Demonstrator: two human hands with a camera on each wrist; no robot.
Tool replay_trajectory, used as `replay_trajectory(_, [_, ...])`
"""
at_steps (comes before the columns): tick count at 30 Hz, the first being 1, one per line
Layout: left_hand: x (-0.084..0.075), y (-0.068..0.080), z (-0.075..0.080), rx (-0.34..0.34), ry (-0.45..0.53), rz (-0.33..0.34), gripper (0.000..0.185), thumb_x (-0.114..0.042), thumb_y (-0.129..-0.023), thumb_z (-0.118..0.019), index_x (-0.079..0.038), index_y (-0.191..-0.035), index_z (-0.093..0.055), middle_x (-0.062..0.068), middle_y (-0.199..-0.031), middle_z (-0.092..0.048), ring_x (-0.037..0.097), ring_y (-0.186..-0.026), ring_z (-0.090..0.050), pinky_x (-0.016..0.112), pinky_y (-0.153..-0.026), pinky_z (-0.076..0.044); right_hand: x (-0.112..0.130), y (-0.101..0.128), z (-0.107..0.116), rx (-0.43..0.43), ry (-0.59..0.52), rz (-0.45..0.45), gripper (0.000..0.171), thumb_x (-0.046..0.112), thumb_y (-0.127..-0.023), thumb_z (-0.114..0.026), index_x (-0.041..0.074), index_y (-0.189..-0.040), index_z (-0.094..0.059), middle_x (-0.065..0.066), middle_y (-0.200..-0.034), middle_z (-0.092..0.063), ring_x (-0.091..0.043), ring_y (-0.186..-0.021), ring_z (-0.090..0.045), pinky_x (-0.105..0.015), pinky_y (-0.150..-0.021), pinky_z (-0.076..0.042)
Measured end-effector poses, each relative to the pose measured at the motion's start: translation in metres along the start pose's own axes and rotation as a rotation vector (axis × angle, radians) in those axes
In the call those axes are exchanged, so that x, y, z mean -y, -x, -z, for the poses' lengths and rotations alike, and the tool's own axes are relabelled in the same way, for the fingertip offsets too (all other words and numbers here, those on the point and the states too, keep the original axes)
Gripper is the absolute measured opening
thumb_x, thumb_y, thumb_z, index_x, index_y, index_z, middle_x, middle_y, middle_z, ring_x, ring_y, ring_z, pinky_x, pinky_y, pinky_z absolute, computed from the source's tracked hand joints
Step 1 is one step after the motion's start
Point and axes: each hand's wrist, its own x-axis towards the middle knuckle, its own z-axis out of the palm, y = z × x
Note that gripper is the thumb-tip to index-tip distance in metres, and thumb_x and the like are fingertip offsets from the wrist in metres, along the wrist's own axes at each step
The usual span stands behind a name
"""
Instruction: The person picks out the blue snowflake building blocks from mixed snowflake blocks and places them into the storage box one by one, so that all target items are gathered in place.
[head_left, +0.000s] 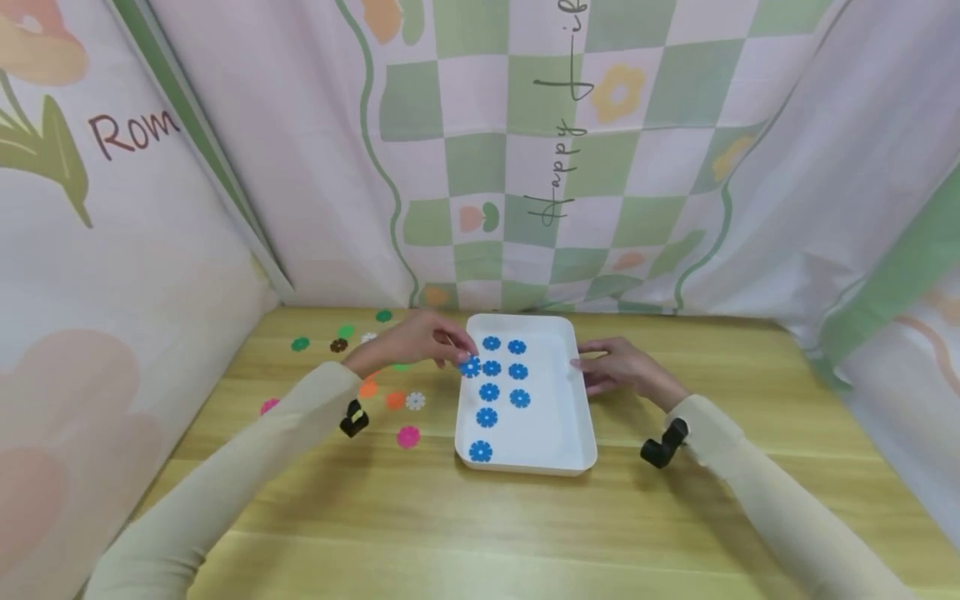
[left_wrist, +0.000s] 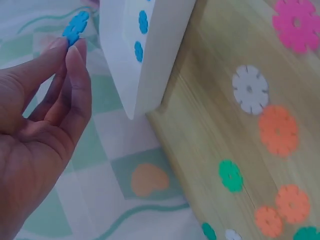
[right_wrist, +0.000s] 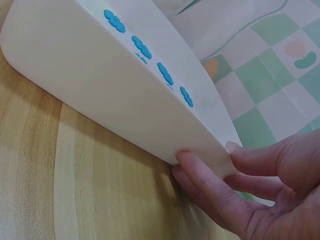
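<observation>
My left hand [head_left: 426, 340] pinches a blue snowflake disc [head_left: 470, 367] between thumb and fingertips, over the left rim of a white tray [head_left: 553, 429]. The left wrist view shows this notched disc [left_wrist: 76, 28] held at the fingertips. Several more blue discs [head_left: 487, 417] lie flat in the tray, in two rough columns on its left side. On the tray's right side, my right hand [head_left: 618, 365] grips the wall, thumb at the rim. In the right wrist view, the fingers [right_wrist: 202, 175] lie against the outside of the tray wall [right_wrist: 100, 85].
Left of the tray, loose discs lie on the wooden table [head_left: 525, 533]: a pink disc [head_left: 408, 437], a white disc [head_left: 416, 401], a brown disc [head_left: 339, 345], plus several orange and green ones. A patterned curtain [head_left: 472, 108] hangs behind the table.
</observation>
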Motion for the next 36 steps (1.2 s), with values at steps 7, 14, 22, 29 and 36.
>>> replay_trajectory(7, [-0.004, -0.026, -0.029, 0.053, -0.030, 0.009, 0.014, -0.008, -0.097, -0.074, -0.006, -0.110, -0.080, 0.005, -0.103, -0.078, 0.017, -0.086, -0.073, 0.041, -0.074, -0.066, -0.001, 0.000, 0.001, -0.002, -0.021, -0.003, 0.067, 0.010, -0.106, -0.062, -0.014, -0.157, -0.028, -0.028, -0.117, -0.073, -0.019, -0.084, -0.077, -0.038, -0.080, -0.066])
replay_trajectory(14, [-0.004, -0.042, -0.060, 0.129, -0.014, 0.030, 0.012, -0.002, -0.096, -0.074, -0.003, -0.107, -0.080, 0.005, -0.096, -0.076, 0.020, -0.082, -0.072, 0.032, -0.065, -0.065, 0.000, 0.000, 0.001, 0.007, -0.032, -0.008, 0.067, 0.011, -0.106, -0.062, -0.013, -0.158, -0.027, -0.029, -0.116, -0.073, -0.020, -0.083, -0.078, -0.038, -0.079, -0.066])
replay_trajectory(22, [-0.006, -0.049, -0.085, 0.169, -0.025, 0.061, 0.010, 0.000, -0.096, -0.073, -0.004, -0.102, -0.081, 0.004, -0.091, -0.074, 0.018, -0.076, -0.071, 0.031, -0.060, -0.064, -0.001, 0.000, 0.001, 0.013, -0.040, -0.007, 0.066, 0.011, -0.106, -0.061, -0.013, -0.158, -0.027, -0.029, -0.114, -0.074, -0.022, -0.082, -0.078, -0.040, -0.079, -0.066])
replay_trajectory(29, [-0.004, -0.053, -0.094, 0.167, -0.113, 0.063, 0.009, -0.003, -0.096, -0.075, -0.008, -0.099, -0.082, 0.000, -0.089, -0.072, 0.012, -0.076, -0.068, 0.027, -0.059, -0.062, -0.001, -0.001, 0.000, 0.009, -0.039, -0.015, 0.066, 0.011, -0.106, -0.062, -0.013, -0.157, -0.028, -0.032, -0.118, -0.072, -0.021, -0.083, -0.078, -0.040, -0.080, -0.066])
replay_trajectory(36, [-0.004, -0.057, -0.094, 0.165, -0.163, 0.042, 0.008, -0.004, -0.097, -0.074, -0.009, -0.099, -0.080, -0.001, -0.092, -0.072, 0.013, -0.075, -0.068, 0.026, -0.061, -0.061, -0.002, -0.002, 0.002, 0.006, -0.041, -0.014, 0.066, 0.010, -0.106, -0.062, -0.013, -0.158, -0.028, -0.032, -0.119, -0.071, -0.022, -0.084, -0.078, -0.041, -0.079, -0.066])
